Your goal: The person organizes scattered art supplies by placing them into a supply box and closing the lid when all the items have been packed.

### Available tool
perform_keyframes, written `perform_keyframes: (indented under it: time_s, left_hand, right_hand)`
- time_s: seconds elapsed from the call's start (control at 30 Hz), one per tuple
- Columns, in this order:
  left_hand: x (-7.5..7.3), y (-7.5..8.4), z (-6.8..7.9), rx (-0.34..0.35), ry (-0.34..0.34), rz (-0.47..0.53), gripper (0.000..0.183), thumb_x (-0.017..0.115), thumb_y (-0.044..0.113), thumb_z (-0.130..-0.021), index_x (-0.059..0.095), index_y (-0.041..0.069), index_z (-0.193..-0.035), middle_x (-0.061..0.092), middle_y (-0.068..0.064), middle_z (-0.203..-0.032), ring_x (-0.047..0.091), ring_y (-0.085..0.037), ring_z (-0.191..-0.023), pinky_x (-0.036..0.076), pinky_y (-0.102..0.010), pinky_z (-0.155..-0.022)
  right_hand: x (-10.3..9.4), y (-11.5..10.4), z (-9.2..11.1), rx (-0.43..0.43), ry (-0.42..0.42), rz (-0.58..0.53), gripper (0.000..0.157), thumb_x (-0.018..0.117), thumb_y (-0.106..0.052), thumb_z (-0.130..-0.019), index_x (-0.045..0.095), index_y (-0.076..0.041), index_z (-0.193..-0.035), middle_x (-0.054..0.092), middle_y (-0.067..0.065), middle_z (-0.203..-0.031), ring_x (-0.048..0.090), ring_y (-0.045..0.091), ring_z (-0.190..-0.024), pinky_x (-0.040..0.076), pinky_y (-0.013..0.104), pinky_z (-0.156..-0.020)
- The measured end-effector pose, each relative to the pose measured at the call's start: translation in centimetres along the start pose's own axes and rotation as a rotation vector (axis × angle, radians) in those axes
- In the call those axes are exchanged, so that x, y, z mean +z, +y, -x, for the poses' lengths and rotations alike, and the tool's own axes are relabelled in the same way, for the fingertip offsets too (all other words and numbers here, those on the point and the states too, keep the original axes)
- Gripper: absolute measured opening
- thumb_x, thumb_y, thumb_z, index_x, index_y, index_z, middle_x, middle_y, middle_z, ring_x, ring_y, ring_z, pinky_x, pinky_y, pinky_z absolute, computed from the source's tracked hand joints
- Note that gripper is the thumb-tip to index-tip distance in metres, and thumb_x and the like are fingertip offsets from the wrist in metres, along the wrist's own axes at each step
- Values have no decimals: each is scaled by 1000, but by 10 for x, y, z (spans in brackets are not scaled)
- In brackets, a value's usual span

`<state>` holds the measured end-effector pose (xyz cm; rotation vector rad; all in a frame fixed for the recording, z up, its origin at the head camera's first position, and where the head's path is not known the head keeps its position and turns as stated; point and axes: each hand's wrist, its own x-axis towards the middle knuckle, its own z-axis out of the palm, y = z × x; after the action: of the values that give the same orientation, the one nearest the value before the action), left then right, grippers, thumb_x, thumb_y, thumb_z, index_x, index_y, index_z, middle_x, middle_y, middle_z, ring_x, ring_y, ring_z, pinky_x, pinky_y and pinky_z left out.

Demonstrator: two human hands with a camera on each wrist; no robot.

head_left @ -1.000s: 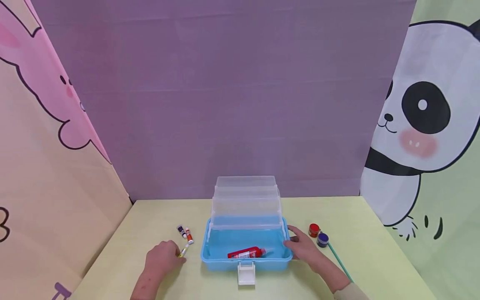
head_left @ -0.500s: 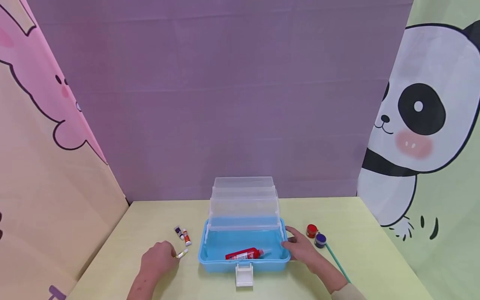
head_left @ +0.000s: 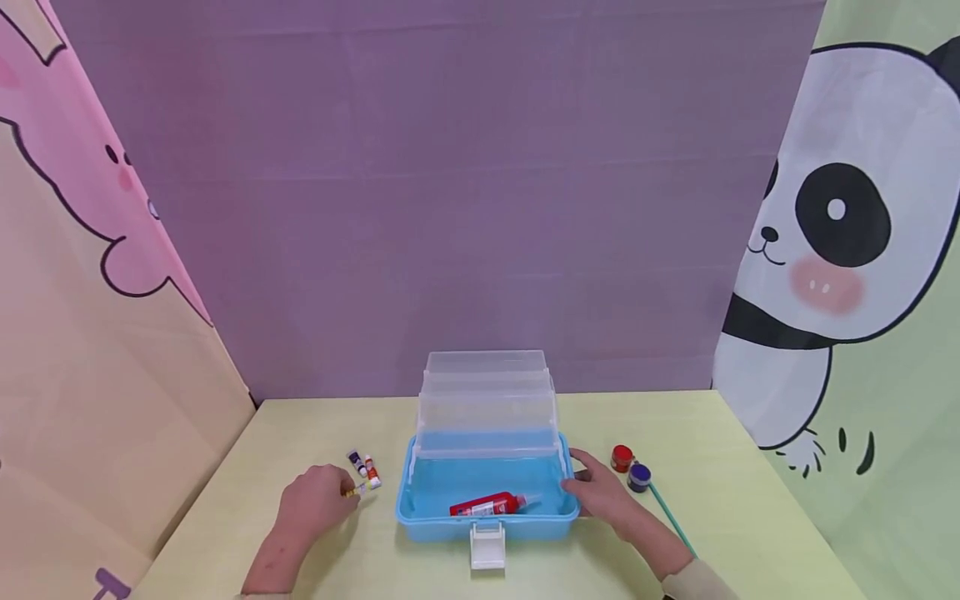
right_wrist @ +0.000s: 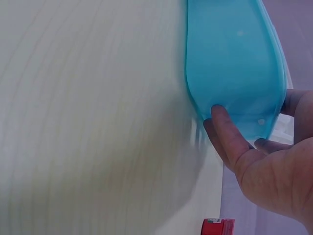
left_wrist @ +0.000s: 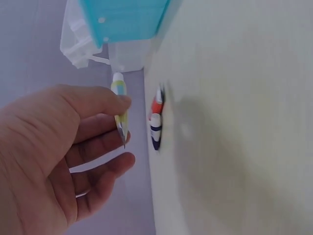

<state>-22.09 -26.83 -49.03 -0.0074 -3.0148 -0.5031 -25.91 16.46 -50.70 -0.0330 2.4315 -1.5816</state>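
Observation:
My left hand (head_left: 315,502) pinches a small yellow paint tube (left_wrist: 120,90) between thumb and fingers; its white cap points up in the left wrist view. Just beyond it, a dark blue paint tube (head_left: 357,462) and a red paint tube (head_left: 372,472) lie side by side on the table. At the right end of the light blue box (head_left: 442,531), my right hand (head_left: 600,493) grips the wall, with one digit over the rim and fingers along the outside. Inside the open box lies a red squeeze bottle (head_left: 487,505) with a clear nozzle.
The box's clear lid (head_left: 487,408) stands raised at the back, and a white latch (head_left: 487,547) hangs at its front. Right of the box are a red paint jar (head_left: 622,458), a dark blue paint jar (head_left: 639,477) and a thin green stick (head_left: 672,520). A purple backdrop (head_left: 450,208) rises behind the table.
My left hand has lifted the yellow tube and moved it slightly away from me, towards the other two tubes. My right hand stays on the box.

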Motion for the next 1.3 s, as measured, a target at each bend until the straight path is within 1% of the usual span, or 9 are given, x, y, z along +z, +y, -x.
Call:
perform_keyframes:
  time_s: [0.23, 0.37, 0.53, 0.7, 0.87, 0.97, 1.13, 1.3]
  left_hand:
    - [-15, 8, -12, 79, 60, 18, 7, 77, 19, -76, 73, 14, -80, 66, 4, -79, 52, -13, -60, 43, -34, -49]
    - [-23, 16, -19, 101, 80, 11, 8, 77, 21, -76, 74, 15, -80, 65, 4, -82, 51, -12, -61, 42, -32, -50]
    - [-30, 29, -25, 131, 95, 13, 8, 78, 20, -75, 74, 15, -79, 62, 5, -81, 51, -10, -62, 43, -31, -51]
    - [-34, 40, -30, 159, 106, -5, 8, 79, 20, -76, 74, 15, -79, 63, 1, -86, 52, -11, -64, 45, -29, -52]
    - [-39, 54, -39, 173, 106, 8, 9, 79, 21, -77, 74, 15, -82, 63, 0, -91, 54, -14, -71, 49, -30, -57]
    - [-41, 63, -45, 183, 117, 9, 9, 79, 21, -78, 74, 15, -82, 63, 1, -92, 55, -15, -73, 51, -29, -59]
    - [-41, 76, -49, 201, 135, -5, 9, 80, 22, -77, 74, 16, -82, 61, 2, -89, 55, -15, -73, 50, -25, -54]
    - [-40, 89, -50, 228, 150, 3, 10, 80, 22, -76, 75, 15, -82, 62, 0, -92, 56, -18, -78, 51, -25, -54]
  right_hand:
    - [-1, -3, -2, -5, 7, 13, 62, 66, -16, -92, 38, -8, -147, 57, 23, -118, 62, 31, -95, 58, 42, -71]
    - [-1, -4, -3, -9, 10, 5, 62, 65, -16, -92, 38, -7, -147, 57, 23, -118, 62, 31, -95, 58, 42, -71]
    - [-1, 0, -4, 1, 6, -6, 62, 66, -16, -92, 38, -7, -147, 58, 22, -116, 62, 29, -93, 58, 41, -70]
    - [0, 3, -2, 10, 7, 7, 63, 66, -16, -92, 37, -6, -147, 58, 23, -114, 63, 29, -91, 58, 41, -69]
    - [-1, 0, 0, 10, 8, 1, 64, 66, -15, -92, 37, -4, -147, 58, 23, -113, 63, 29, -91, 58, 42, -70]
    - [-1, -1, -2, 3, 13, -6, 64, 65, -16, -92, 37, -5, -148, 58, 23, -113, 63, 29, -91, 58, 41, -70]
    - [1, 1, -5, 6, 5, -2, 64, 66, -16, -92, 37, -5, -148, 57, 23, -113, 63, 28, -90, 58, 41, -69]
    - [0, 1, -4, 16, -14, 17, 65, 66, -17, -92, 36, -4, -148, 58, 21, -112, 63, 27, -89, 58, 40, -70]
